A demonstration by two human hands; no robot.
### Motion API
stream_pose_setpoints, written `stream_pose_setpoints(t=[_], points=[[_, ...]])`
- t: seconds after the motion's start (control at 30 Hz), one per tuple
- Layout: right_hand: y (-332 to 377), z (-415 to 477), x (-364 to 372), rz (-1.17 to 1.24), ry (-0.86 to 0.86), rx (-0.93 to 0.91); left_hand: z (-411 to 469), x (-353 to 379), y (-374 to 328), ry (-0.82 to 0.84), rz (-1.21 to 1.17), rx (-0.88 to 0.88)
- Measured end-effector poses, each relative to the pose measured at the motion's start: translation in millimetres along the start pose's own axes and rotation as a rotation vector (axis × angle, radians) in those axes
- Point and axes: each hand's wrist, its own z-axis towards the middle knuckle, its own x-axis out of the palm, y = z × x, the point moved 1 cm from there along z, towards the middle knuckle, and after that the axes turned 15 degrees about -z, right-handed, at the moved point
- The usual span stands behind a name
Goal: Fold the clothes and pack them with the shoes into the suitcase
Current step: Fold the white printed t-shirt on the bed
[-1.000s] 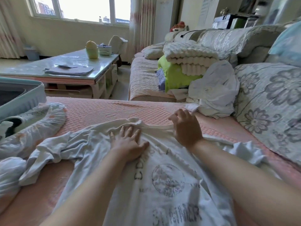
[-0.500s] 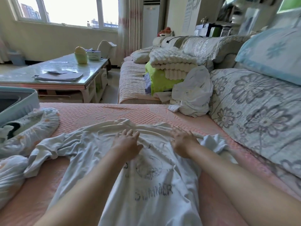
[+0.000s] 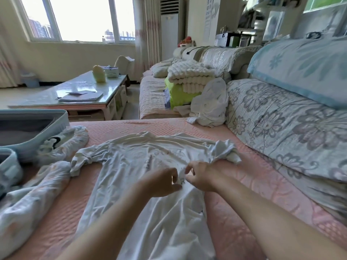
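This is a living room in someone's home. In front of me is a sofa (image 3: 131,126) with a pink quilted cover and floral back cushions (image 3: 281,124). Folded blankets (image 3: 187,76) and a heap of white clothes (image 3: 210,104) lie on it. Left of the sofa stands a glass-topped coffee table (image 3: 43,99). Past the sofa's far end are a floor-standing air conditioner (image 3: 169,34), curtains (image 3: 148,30) and a wide window (image 3: 78,17).
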Motion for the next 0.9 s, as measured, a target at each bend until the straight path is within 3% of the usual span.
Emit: stream_pose_setpoints(t=[0.13,0.23,0.33,0.43,0.6,0.67,0.73,0.9], points=[[13.0,-36.0,6.6,0.0,0.188,-0.041,-43.8,7.6,-27.4,0.115,0.004,0.005],[22.3,-64.7,12.3,0.068,0.343,-0.096,-75.5,9.3,-40.6,0.307,-0.07,-0.111],[24.7,-84.2,16.3,0.014,0.357,-0.187,-101.1,19.8,-47.1,0.464,0.006,-0.151],[20.0,-94.4,21.7,-0.032,0.378,-0.256,-110.6,34.8,-42.2,0.376,0.048,-0.062],[10.6,-100.6,23.9,0.003,0.237,-0.271,-114.4,9.6,-33.4,-0.036,-0.265,-0.124],[7.0,-96.1,27.4,0.022,0.164,-0.246,-115.2,-5.0,-24.3,-0.118,-0.353,-0.161],[5.5,-91.2,31.4,0.027,0.117,-0.231,-117.7,-17.9,-9.1,-0.112,-0.234,-0.203],[7.5,-79.5,31.3,0.0,-0.036,-0.17,-133.9,-34.3,28.5,0.068,0.4,-0.519]])
